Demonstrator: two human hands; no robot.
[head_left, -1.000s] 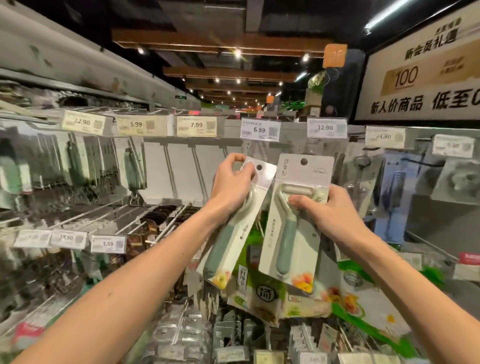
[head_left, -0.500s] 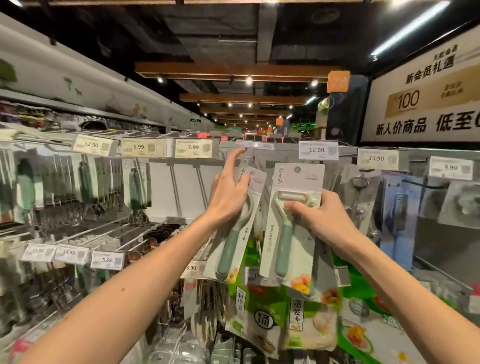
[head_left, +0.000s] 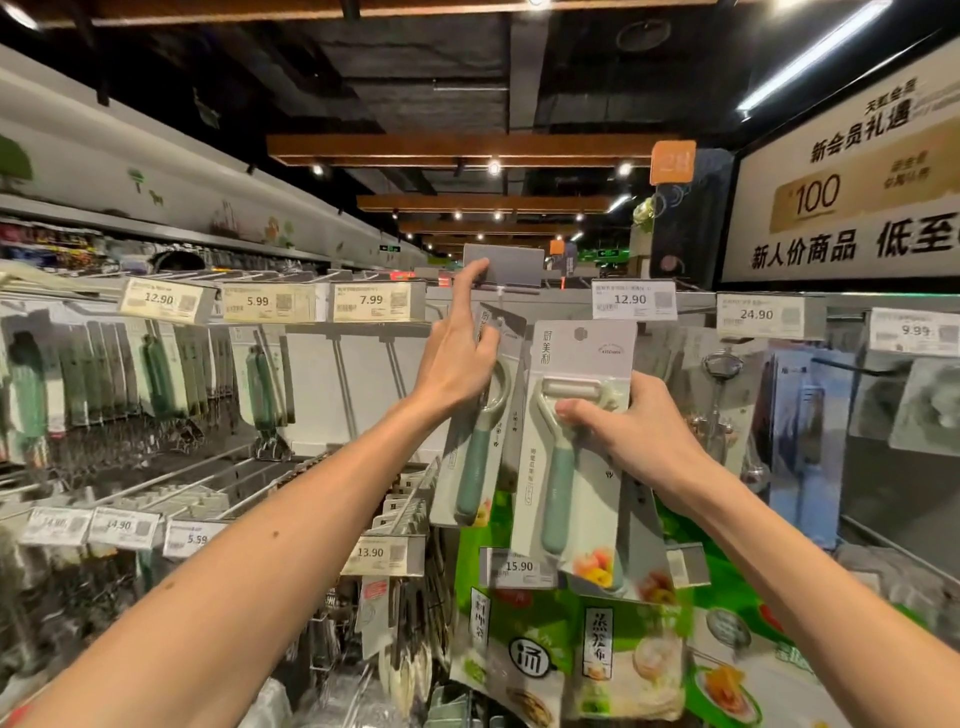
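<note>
Two carded green-handled peelers are held up in front of a shop's peg display. My left hand (head_left: 457, 358) grips the left peeler card (head_left: 480, 457) near its top, with the index finger stretched up and touching a flipped-up grey price tag holder (head_left: 504, 262) at the end of a peg hook. My right hand (head_left: 631, 431) grips the right peeler card (head_left: 574, 457) at its middle, fingers curled over the white blade head. The left card is turned partly edge-on and sits just below the hook.
Price tags (head_left: 371, 301) run along the upper rail, with another tag (head_left: 634, 299) to the right. Hanging green-handled utensils (head_left: 156, 374) fill the left pegs. Green food-print packages (head_left: 571, 649) hang below. A strainer (head_left: 719, 374) hangs at right. A large sign (head_left: 852, 197) stands at upper right.
Both hands rose with the cards. My left index finger extended and pushed the price tag holder upward until it flipped up; the left card turned more edge-on near the hook.
</note>
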